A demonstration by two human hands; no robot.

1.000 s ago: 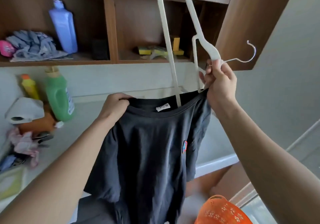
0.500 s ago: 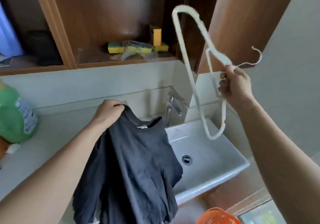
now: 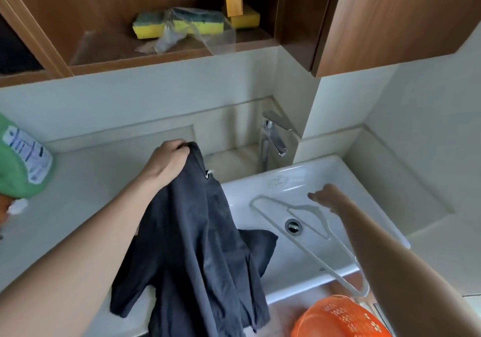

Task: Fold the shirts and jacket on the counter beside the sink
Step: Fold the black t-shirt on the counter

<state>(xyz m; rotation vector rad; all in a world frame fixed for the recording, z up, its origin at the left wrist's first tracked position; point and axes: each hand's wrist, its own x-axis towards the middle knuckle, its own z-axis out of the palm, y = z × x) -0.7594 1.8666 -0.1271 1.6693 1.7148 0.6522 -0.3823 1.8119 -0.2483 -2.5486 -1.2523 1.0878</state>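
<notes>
Dark shirt [image 3: 197, 245] now off hanger [image 3: 307, 235], dropped in sink [image 3: 364, 190] at 3 o'clock; left hand [image 3: 166, 164] grips collar, right hand [image 3: 328, 198] loose, empty. Folding on desk [image 3: 91, 193] next.

Home laundry or wash corner, white basin [image 3: 307, 180] and chrome tap [image 3: 274, 133] set in a pale worktop [image 3: 91, 180], sponges [image 3: 179, 24] on wooden shelving [image 3: 130, 60], detergent bottle [image 3: 20, 159] at worktop's left edge

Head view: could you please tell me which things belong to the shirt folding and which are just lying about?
Job in hand: dark shirt, gripped by the left hand; counter; white hanger, lying across the sink by the right hand.

Lying about: sponges on the shelf; green bottle; faucet; orange basket.
</notes>
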